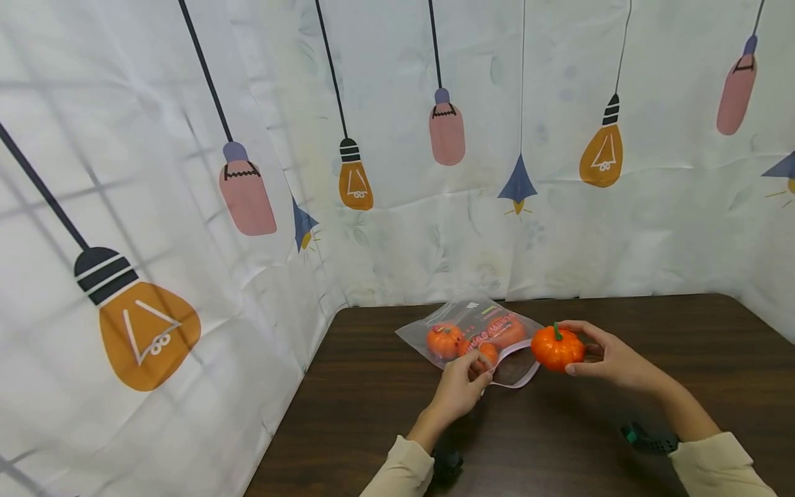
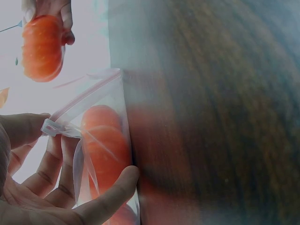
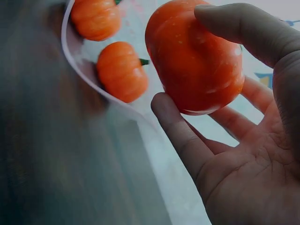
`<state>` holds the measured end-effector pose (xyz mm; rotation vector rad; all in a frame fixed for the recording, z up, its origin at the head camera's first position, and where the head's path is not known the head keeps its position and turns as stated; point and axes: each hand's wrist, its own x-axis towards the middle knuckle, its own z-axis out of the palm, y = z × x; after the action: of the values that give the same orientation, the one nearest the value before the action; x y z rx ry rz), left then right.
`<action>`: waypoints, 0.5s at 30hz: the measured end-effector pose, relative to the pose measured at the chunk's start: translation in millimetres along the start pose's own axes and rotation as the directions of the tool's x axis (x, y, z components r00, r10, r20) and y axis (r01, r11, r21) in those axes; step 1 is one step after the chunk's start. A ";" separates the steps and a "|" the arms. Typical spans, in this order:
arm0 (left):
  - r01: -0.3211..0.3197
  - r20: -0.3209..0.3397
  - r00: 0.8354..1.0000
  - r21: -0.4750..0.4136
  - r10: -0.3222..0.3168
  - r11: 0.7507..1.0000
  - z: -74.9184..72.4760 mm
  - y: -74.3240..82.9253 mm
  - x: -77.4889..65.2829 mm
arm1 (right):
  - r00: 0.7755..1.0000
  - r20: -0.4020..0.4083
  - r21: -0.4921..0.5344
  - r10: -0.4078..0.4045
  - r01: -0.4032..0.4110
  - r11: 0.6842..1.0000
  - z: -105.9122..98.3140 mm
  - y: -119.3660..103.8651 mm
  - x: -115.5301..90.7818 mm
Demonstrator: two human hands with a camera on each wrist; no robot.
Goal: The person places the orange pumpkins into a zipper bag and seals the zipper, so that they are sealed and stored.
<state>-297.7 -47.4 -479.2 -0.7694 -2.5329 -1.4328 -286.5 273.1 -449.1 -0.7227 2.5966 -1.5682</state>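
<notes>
- My left hand [image 1: 461, 386] pinches the clear, pink-rimmed plastic bag [image 1: 473, 322], unsealed.
- My right hand [image 1: 611, 357] grips one round orange pumpkin [image 1: 557, 349] outside.
- Three similar pumpkins [image 1: 444, 341] lie inside.

pumpkins [image 1: 557, 350] [image 1: 444, 340] [image 1: 507, 331] [image 1: 488, 353]: 4 | zip bag [image 1: 464, 309]: 1 | hands [image 1: 458, 388] [image 1: 611, 355]: 2 | sleeves [image 1: 404, 469] [image 1: 720, 466]: 2 | table [image 1: 366, 386]: 1 | printed lamps [image 1: 447, 138]: 9

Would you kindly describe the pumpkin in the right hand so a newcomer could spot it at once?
On the dark wooden table, find the clear zip bag. Just right of it in the head view, the right hand holds the glossy orange pumpkin, ribbed and green-stemmed. Unlike the bagged pumpkins, it is out in the open.
</notes>
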 end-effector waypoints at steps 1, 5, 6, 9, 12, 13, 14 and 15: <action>0.002 0.000 1.000 -0.001 -0.002 1.000 -0.3 0.0 -0.1 | 1.000 0.006 0.004 0.000 -0.001 1.000 1.5 0.6 -1.0; 0.005 0.004 1.000 0.007 -0.005 1.000 -2.0 0.2 -0.2 | 1.000 0.029 0.034 -0.003 0.002 0.999 7.6 3.6 -3.2; 0.008 0.002 1.000 0.008 -0.008 1.000 -2.1 0.3 -0.2 | 0.999 0.035 0.037 -0.010 0.009 0.999 9.1 4.3 -3.3; 0.014 0.000 1.000 0.004 -0.014 1.000 -2.3 1.3 -0.3 | 0.998 0.060 0.051 -0.032 0.029 0.998 13.2 6.5 -3.0; 0.025 0.002 1.000 -0.006 -0.025 1.000 -2.1 2.5 -0.4 | 0.995 0.084 0.078 -0.045 0.038 0.996 17.2 7.1 -2.5; 0.025 0.004 1.000 -0.007 -0.025 1.000 -2.2 2.9 -0.5 | 0.994 0.095 0.082 -0.053 0.045 0.996 18.6 7.0 -2.4; 0.025 0.008 1.000 -0.007 -0.025 1.000 -2.3 3.2 -0.5 | 0.993 0.104 0.087 -0.062 0.053 0.995 20.0 7.0 -2.1; 0.024 0.009 1.000 -0.006 -0.023 1.000 -2.3 3.3 -0.6 | 0.992 0.112 0.094 -0.065 0.054 0.994 21.4 7.0 -2.0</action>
<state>-295.9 -48.2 -475.6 -0.7516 -2.5539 -1.4485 -281.9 258.8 -466.0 -0.8629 2.4271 -1.5975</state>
